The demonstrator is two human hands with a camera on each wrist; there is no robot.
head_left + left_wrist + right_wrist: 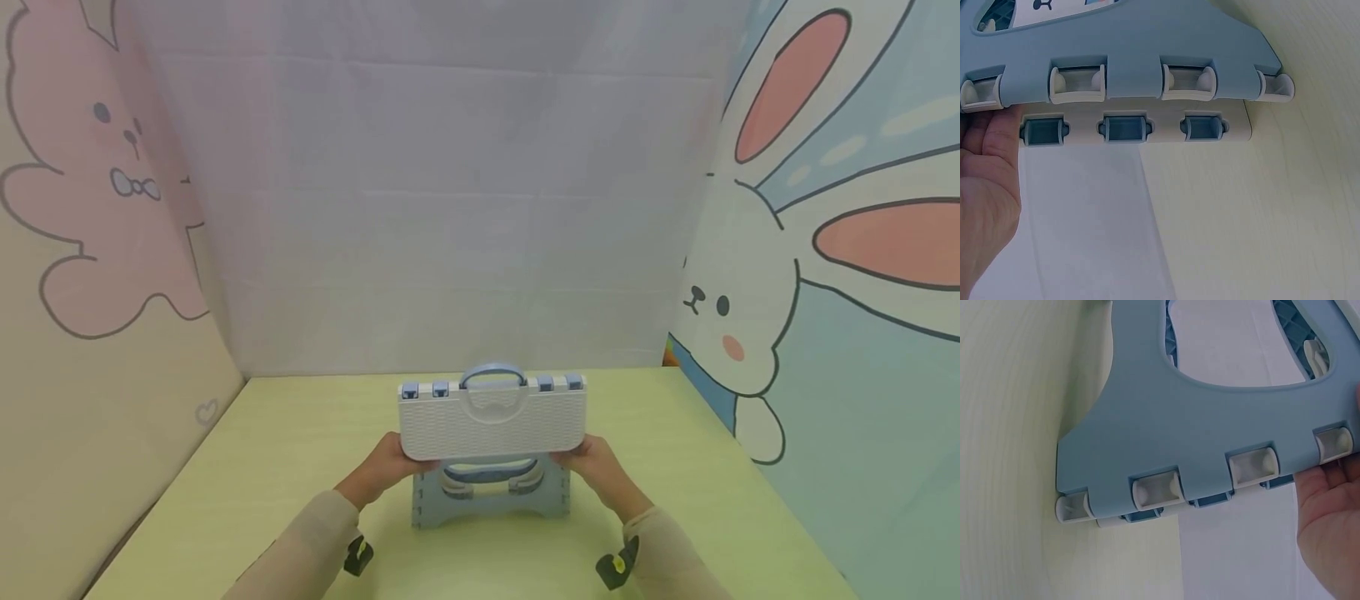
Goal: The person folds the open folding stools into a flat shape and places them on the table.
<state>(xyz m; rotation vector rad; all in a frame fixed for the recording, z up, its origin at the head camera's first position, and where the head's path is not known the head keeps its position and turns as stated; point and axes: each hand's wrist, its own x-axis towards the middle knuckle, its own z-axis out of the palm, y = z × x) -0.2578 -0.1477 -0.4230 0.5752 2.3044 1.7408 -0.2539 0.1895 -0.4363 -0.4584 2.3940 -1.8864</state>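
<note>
A folding step stool stands in the middle of the table, its white textured top [491,425] facing me and a blue carry handle [493,371] at its upper edge. Below the top shows its blue leg panel [491,504], with an opening in it. My left hand [386,467] grips the stool's left end, and my right hand [596,467] grips the right end. In the left wrist view the fingers of the left hand [988,169] go behind the hinged edge. The right wrist view has the right hand [1332,506] at that same kind of edge, fingertips partly hidden.
The pale yellow-green table [300,433] reaches back to a plain whitish curtain [450,208]. Printed panels with cartoon animals flank it, a pink one [90,208] at left and a white rabbit [742,317] at right. Dark devices are strapped to both wrists.
</note>
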